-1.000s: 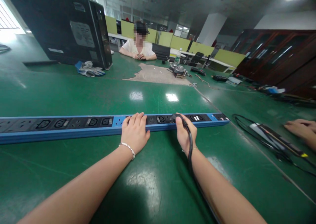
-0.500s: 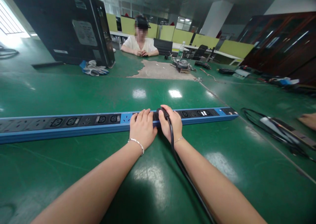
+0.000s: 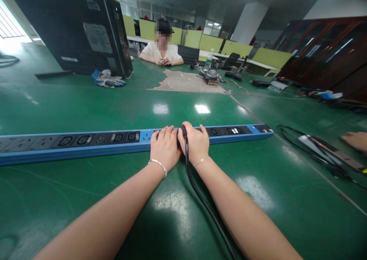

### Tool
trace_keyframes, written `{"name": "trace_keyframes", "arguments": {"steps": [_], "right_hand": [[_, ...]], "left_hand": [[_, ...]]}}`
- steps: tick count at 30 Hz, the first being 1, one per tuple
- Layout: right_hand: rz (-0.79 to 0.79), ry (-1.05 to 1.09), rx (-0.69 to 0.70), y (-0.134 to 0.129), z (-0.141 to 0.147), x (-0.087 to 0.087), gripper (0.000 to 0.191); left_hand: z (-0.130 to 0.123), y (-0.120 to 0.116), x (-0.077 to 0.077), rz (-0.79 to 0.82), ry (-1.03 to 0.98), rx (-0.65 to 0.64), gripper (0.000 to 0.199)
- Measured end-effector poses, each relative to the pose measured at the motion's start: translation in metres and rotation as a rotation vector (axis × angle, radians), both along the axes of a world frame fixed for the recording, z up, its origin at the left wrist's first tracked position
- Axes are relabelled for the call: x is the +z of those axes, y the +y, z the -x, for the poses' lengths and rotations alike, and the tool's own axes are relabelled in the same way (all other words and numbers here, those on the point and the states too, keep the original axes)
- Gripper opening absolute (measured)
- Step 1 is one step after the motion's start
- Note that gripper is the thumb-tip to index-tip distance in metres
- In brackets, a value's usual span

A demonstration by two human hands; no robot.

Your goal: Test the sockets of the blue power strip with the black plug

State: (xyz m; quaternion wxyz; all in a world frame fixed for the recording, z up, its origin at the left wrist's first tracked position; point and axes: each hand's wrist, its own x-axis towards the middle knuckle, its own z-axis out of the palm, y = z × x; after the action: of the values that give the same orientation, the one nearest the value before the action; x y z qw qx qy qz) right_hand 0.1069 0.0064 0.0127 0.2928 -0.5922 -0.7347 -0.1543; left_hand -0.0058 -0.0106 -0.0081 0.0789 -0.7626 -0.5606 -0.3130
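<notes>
Sockets near the middle of the long blue power strip (image 3: 86, 152) are covered by both hands, so whether the black moulded plug (image 3: 183, 130) is seated in one cannot be told. Its front end is hidden, and the strip's left end is cut off by the view's edge. The thick black cord (image 3: 197, 191) runs from the plug down past the right wrist and out at the bottom.

On the green tabletop (image 3: 86, 113), a big black computer case (image 3: 71, 27) stands at the far left, with grey-and-blue work gloves (image 3: 107, 79) beside it. A person in a white top (image 3: 162, 54) sits across the table, near a clear plastic bottle (image 3: 208, 59) and a blurred metal device (image 3: 211, 76). To the right lie a white-and-black bar (image 3: 329, 153) with dark cables and, partly cut off, another person's hand (image 3: 354, 141).

The right hand (image 3: 197, 143) grasps the plug, which sits between thumb and fingers, above the strip and just beside the left hand (image 3: 164, 147). That hand lies across the strip, fingers reaching its far edge; whether it clasps the sides cannot be told.
</notes>
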Motion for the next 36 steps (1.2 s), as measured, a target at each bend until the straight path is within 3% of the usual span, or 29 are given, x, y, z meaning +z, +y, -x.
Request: {"name": "trace_keyframes", "arguments": {"steps": [17, 28, 36], "right_hand": [[-0.086, 0.06, 0.051, 0.004, -0.007, -0.015, 0.033], [0.012, 0.07, 0.061, -0.001, -0.01, -0.015, 0.035], [0.058, 0.019, 0.181, -0.001, -0.022, -0.016, 0.041]], "left_hand": [[0.0, 0.0, 0.0, -0.002, 0.012, -0.007, 0.04], [0.0, -0.002, 0.002, 0.011, -0.002, -0.014, 0.042], [0.001, -0.001, 0.002, 0.017, 0.02, -0.01, 0.042]]}}
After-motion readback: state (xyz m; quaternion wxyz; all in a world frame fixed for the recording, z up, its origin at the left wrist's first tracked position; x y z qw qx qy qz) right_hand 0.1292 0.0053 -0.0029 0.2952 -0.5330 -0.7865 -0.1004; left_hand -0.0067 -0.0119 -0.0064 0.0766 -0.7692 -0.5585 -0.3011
